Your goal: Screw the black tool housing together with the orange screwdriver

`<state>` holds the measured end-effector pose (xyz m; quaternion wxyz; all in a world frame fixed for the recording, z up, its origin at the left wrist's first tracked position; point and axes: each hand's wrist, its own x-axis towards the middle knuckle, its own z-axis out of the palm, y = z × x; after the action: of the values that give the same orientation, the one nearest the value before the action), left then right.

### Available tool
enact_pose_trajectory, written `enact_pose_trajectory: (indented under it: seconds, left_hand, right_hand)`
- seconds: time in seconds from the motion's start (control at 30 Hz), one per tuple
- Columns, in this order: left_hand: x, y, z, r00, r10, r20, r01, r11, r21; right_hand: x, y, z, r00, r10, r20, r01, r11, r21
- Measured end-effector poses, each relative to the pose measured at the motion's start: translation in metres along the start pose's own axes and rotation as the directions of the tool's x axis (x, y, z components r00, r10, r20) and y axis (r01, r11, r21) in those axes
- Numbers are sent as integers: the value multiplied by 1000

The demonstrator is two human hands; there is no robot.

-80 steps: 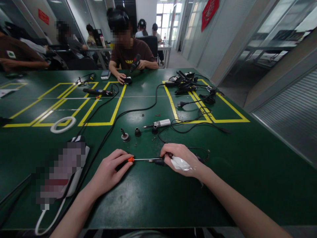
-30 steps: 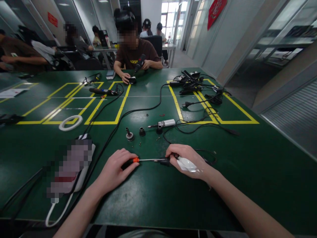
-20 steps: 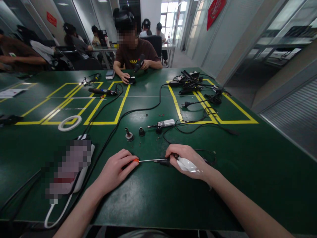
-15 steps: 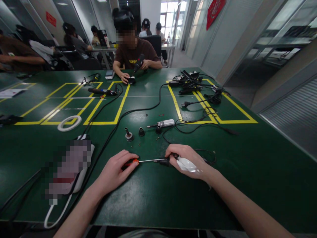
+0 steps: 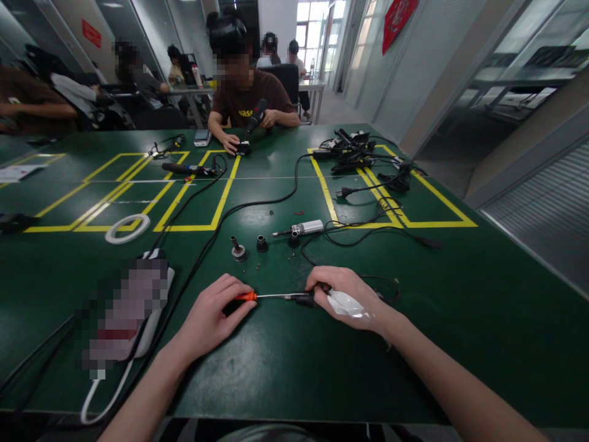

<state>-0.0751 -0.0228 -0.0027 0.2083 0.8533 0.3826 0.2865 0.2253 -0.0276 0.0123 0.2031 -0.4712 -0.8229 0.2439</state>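
My left hand is closed on the orange handle of a screwdriver, whose thin metal shaft points right. At the shaft's far end, my right hand pinches a black cylindrical part with a cable behind it. A white wrap covers the side of the right hand. Beyond the hands stand a round metal piece with a stem, a black nozzle-like piece and a similar one. Next to them lies a silver electric screwdriver. Tiny screws are scattered nearby.
A phone on a white power bank and a white tape roll are at the left. Black cables cross the table. A pile of black tools lies back right. Across the table, a person holds a power tool.
More of the orange handle shows between the fingers of my left hand. Both hands otherwise stay in nearly the same places, and the view has shifted slightly.
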Motion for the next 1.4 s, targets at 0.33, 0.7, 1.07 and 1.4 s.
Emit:
enact_pose_trajectory:
  seconds: [0.33,0.7,1.07,1.4]
  left_hand:
    - [-1,-1,1,1000,-21,7,20,1000,22]
    - [-4,-1,2,996,-93,0,93,995,-28]
    - [-2,1,-1,998,-66,12,66,998,-23]
    - [-2,-3,0,1000,-23,-16,23,1000,5]
  right_hand:
    - [0,0,1,1000,5,-2,-5,1000,7]
    - [0,0,1,1000,21,9,-21,1000,7]
    - [0,-2,-1,1000,21,9,-21,1000,6]
    - [0,2,3,1000,1,-5,-1,1000,8]
